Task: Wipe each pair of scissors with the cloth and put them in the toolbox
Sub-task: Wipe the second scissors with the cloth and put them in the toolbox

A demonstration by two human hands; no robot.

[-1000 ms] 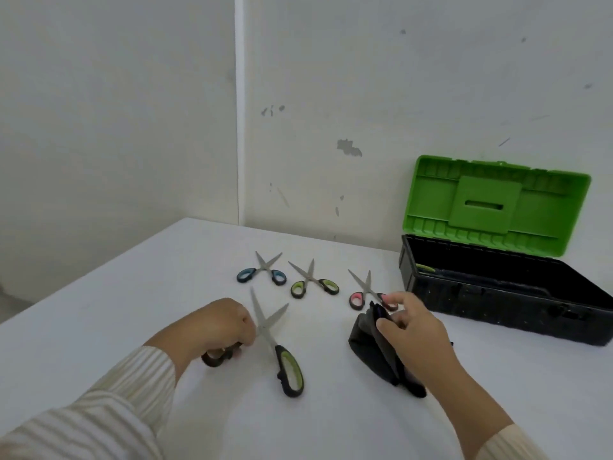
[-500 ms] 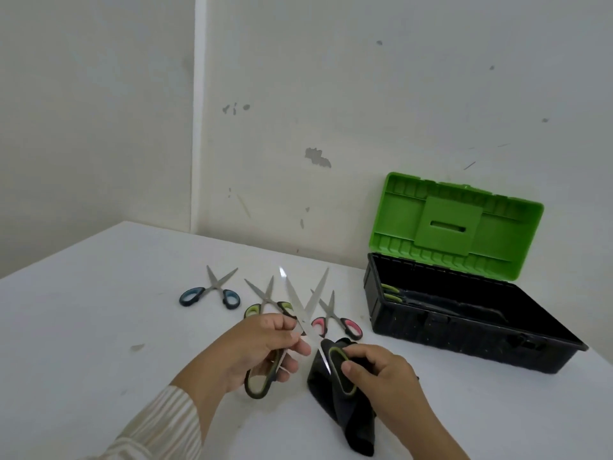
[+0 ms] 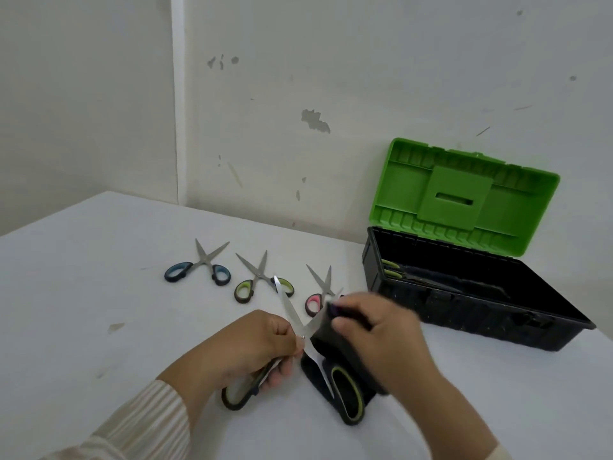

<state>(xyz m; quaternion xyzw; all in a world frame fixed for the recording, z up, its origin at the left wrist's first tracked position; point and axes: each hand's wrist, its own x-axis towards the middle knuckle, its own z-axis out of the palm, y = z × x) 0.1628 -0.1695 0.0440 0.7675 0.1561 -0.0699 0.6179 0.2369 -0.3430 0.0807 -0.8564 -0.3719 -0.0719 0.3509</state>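
Note:
My left hand (image 3: pixel 252 346) grips one handle of a large pair of black and green scissors (image 3: pixel 346 396), blades spread wide above the white table (image 3: pixel 83 293). My right hand (image 3: pixel 381 340) holds a black cloth (image 3: pixel 326 336) folded around the right blade. Behind them three smaller pairs lie in a row: blue-handled scissors (image 3: pixel 199 270), green-handled scissors (image 3: pixel 258 283) and pink-handled scissors (image 3: pixel 316 297), partly hidden by my right hand. The black toolbox (image 3: pixel 464 313) stands open at the right with its green lid (image 3: pixel 464 197) up; green-handled scissors (image 3: pixel 391 268) lie inside at its left end.
The table sits in a corner, with white walls (image 3: pixel 298 94) close behind the scissors row and the toolbox. The lid leans back towards the wall. A small mark (image 3: pixel 116 327) shows on the table at the left.
My right hand has lifted the cloth from near the lower handle up onto the right blade. The held scissors stay raised in my left hand. The view has shifted slightly.

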